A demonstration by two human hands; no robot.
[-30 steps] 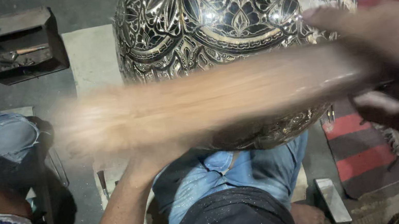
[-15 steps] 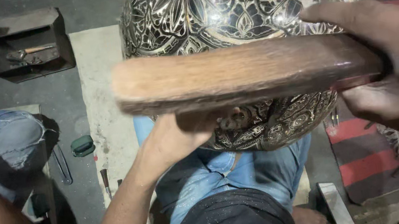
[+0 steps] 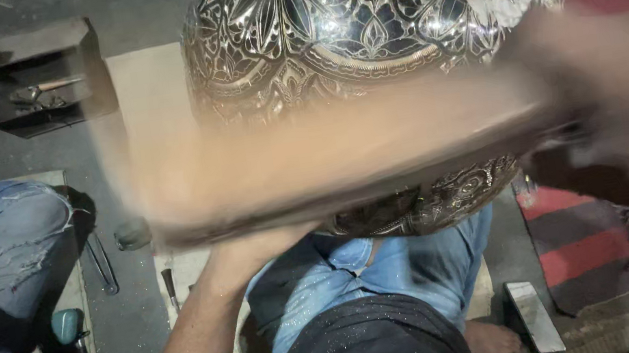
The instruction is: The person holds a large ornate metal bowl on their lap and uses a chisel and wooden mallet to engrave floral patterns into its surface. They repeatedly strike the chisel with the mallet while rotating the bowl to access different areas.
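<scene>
A large rounded metal vessel, engraved all over with silver floral patterns on black, is seen above a lap in blue jeans. A long wooden stick, blurred, is held crosswise before its lower part.

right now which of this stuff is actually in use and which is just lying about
In use:
- engraved metal vessel
- blurred wooden bat, gripped by the right hand
- left hand, under the bat by the vessel

Lying about:
- open toolbox
- pliers
- striped mat
- metal block

one engraved metal vessel, one wooden stick, two hands
</scene>
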